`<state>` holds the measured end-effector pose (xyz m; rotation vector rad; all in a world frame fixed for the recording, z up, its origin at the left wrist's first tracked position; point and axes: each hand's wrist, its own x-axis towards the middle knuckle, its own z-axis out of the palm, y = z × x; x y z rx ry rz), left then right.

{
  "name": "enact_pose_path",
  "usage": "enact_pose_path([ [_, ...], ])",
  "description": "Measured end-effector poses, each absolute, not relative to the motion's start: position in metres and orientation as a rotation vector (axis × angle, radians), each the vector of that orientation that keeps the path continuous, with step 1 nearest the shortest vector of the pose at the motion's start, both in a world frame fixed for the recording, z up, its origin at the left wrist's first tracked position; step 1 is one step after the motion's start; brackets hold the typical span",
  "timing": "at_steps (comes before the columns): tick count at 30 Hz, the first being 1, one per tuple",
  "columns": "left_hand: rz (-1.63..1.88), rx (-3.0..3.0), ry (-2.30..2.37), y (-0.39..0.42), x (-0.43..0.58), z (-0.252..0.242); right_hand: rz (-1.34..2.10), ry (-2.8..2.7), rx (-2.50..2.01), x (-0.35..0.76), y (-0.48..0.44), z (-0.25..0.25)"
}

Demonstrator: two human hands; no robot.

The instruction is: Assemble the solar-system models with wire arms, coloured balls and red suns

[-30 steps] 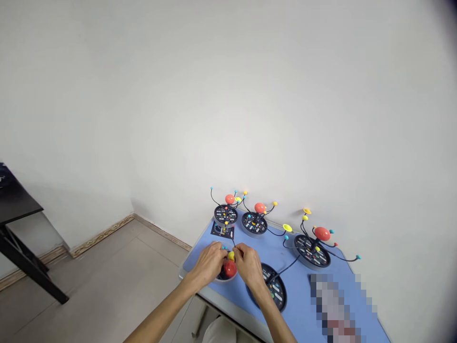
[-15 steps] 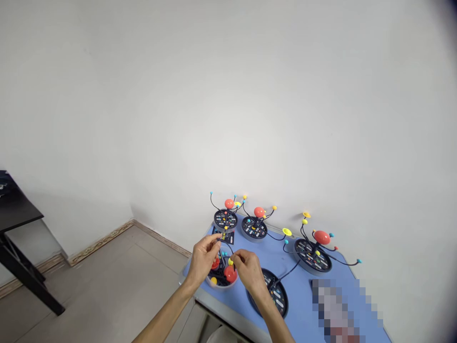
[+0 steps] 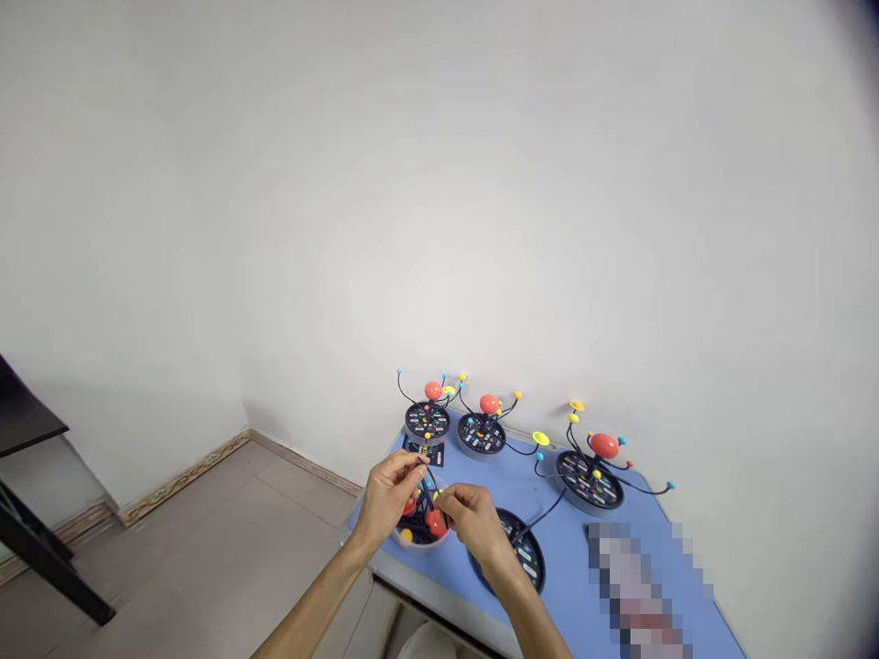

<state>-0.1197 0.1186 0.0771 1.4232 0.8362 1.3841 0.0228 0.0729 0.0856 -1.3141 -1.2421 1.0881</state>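
A thin, curved black rod (image 3: 432, 477) spans my two hands. One end is pinched between the thumb and fingers of my left hand (image 3: 389, 494), and the lower part is in the closed fingers of my right hand (image 3: 475, 520). Just beneath is a bowl (image 3: 424, 546) of loose pieces: black rods, a red ball (image 3: 436, 523), a yellow-orange ball (image 3: 406, 534) and small blue and yellow ones. Partly hidden by my right wrist, a round black base (image 3: 528, 558) with printed labels lies on the table, one black arm reaching out from it.
Along the wall side of the blue table (image 3: 508, 494) stand three planet models, at left (image 3: 427, 423), middle (image 3: 482, 435) and right (image 3: 591, 483), their thin arms spreading wide. A dark printed card (image 3: 435, 455) lies by the left one. A blurred-out object (image 3: 632, 586) lies at front right.
The view has shifted slightly, so the table and models appear further left. Both hands keep hold of the black rod, with little change in their pose.
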Motion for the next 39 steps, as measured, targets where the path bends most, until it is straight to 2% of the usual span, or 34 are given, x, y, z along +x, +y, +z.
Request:
enact_pose_path([
  [5,1.38,1.327,0.889,0.113,-0.119,0.085,1.241,-1.095,-1.166,0.025,0.062,0.092],
  [12,1.371,1.036,0.878,0.086,-0.108,0.09,1.162,-0.975,-0.826,0.026,0.037,0.091],
  [18,1.351,0.966,0.798,0.068,-0.096,0.087,1.013,-1.0,-0.916,0.03,0.031,0.074],
  [24,1.292,0.93,0.791,0.057,-0.095,0.085,1.115,-0.858,-0.804,0.024,0.035,0.068],
  [33,1.299,0.746,0.833,0.041,-0.104,0.076,1.095,-0.918,-0.722,-0.007,0.034,0.057],
  [39,1.262,0.739,0.872,0.035,-0.104,0.074,0.953,-0.856,-0.817,-0.004,0.029,0.059],
])
